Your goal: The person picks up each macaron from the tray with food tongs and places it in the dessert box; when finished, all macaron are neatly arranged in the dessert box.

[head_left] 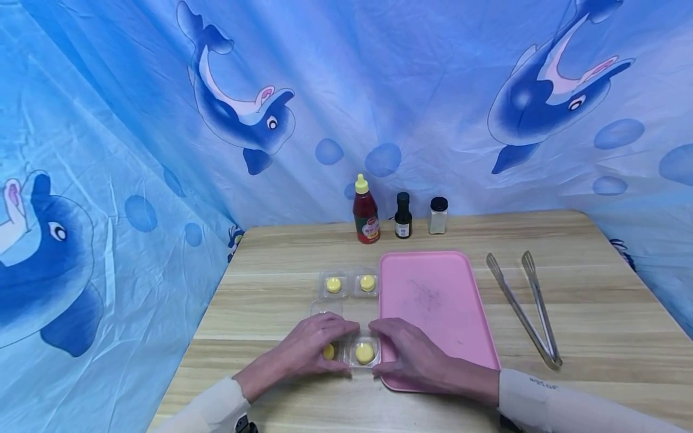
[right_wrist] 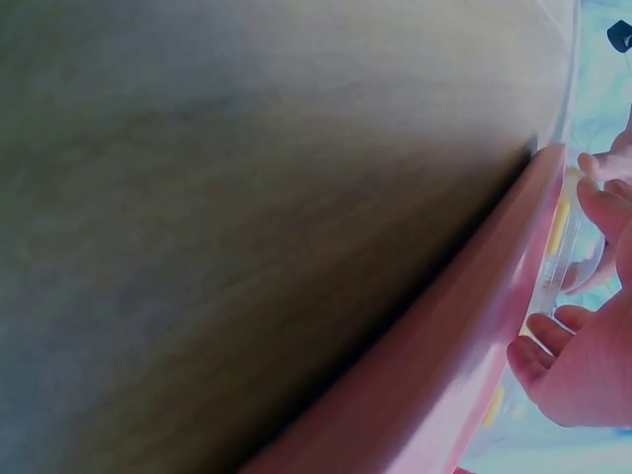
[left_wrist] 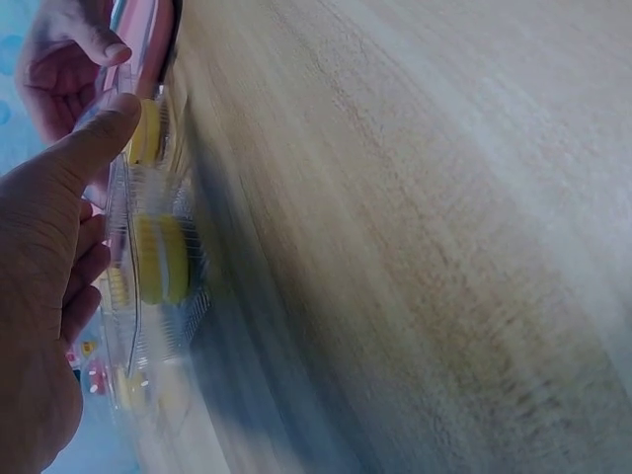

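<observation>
A clear plastic box (head_left: 364, 366) with yellow macarons (head_left: 364, 353) lies at the front of the table, beside the pink tray's left edge. From its left side my left hand (head_left: 313, 346) holds it, thumb at the near edge, fingers at the far edge. Opposite, my right hand (head_left: 414, 355) grips its right end in the same way, above the tray's near left corner. In the left wrist view a macaron (left_wrist: 161, 259) with a pale filling shows through the clear wall. My left hand partly covers another macaron (head_left: 328, 351) in the head view.
Behind the hands sits a clear pack (head_left: 353, 286) with two yellow macarons. The pink tray (head_left: 433, 300) lies right of centre, and metal tongs (head_left: 525, 313) lie spread beside it. A red sauce bottle (head_left: 366, 213), dark bottle (head_left: 403, 216) and seasoning jar (head_left: 438, 216) stand at the back.
</observation>
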Demonstrator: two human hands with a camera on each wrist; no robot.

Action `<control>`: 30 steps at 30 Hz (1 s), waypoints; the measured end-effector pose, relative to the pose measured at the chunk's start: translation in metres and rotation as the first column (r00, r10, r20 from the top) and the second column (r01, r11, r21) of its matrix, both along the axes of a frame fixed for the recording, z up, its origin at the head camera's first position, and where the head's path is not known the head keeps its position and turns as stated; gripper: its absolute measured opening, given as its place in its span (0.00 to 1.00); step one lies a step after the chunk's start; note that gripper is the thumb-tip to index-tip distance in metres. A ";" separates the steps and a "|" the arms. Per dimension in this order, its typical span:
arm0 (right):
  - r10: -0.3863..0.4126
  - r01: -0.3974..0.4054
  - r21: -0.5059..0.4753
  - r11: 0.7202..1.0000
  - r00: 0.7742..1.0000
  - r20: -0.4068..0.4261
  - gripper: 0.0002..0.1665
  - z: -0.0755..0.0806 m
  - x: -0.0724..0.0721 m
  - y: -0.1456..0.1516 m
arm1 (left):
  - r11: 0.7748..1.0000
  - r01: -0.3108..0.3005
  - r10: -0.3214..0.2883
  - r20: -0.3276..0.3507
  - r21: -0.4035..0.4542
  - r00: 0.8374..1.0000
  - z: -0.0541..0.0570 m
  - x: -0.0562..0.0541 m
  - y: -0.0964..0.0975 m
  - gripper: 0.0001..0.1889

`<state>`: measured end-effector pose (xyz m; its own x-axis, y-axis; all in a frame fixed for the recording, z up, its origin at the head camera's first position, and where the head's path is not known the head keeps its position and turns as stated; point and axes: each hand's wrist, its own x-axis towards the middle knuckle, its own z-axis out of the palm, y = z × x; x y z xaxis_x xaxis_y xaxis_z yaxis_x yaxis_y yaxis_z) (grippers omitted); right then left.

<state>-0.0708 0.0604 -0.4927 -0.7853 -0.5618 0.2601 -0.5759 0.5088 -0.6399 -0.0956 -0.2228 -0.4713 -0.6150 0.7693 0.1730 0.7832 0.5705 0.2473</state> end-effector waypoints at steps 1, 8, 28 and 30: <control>-0.001 0.001 0.000 1.000 1.000 0.016 0.47 0.001 0.000 0.001 | 1.000 0.002 -0.002 0.004 0.000 1.000 0.000 0.000 0.000 0.44; -0.010 0.009 0.029 1.000 1.000 0.024 0.50 0.009 -0.004 0.003 | 1.000 -0.005 0.005 0.036 0.006 0.999 0.009 -0.003 -0.002 0.46; 0.034 -0.032 -0.022 0.999 0.997 0.075 0.54 0.028 -0.043 -0.023 | 0.965 -0.218 0.189 0.188 0.147 0.964 0.028 -0.038 -0.037 0.52; 0.037 -0.034 -0.034 0.999 0.994 0.099 0.52 0.027 -0.047 -0.029 | 0.956 -0.256 0.222 0.217 0.143 0.951 0.027 -0.041 -0.043 0.53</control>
